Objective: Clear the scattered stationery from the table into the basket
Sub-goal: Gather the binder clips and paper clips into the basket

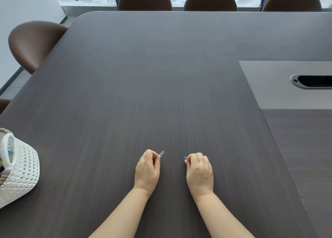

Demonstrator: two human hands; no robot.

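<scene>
1. Left hand [147, 169]: fingers curled, thumb and forefinger pinching a silver clip [161, 154] by one end. The rest of the clip sticks out past the fingertips, up and to the right, tilted.
2. Right hand [199, 171]: also curled into a pinch, holding a second clip [185, 158]. Only a small loop shows at the thumb side, pointing left; the rest is hidden in the fingers.
3. The two hands lie side by side over the table [143, 76], knuckles up, clips facing each other across the gap between them, not touching. Whether the hands rest on the table or hang just above it, cannot tell.
4. Basket [23, 171]: white, woven pattern, hoop handle upright, at the table's left edge, well apart from both hands, to the left of the left hand and cut off by the frame.
5. Basket contents: something dark and something blue-green shows inside the rim; too little visible to identify.
6. Grey inset panel [269, 85] with a dark slot [314, 81] in the table's right part, far side of the hands.
7. Brown chairs [36, 43] stand round the table's far and left edges.
</scene>
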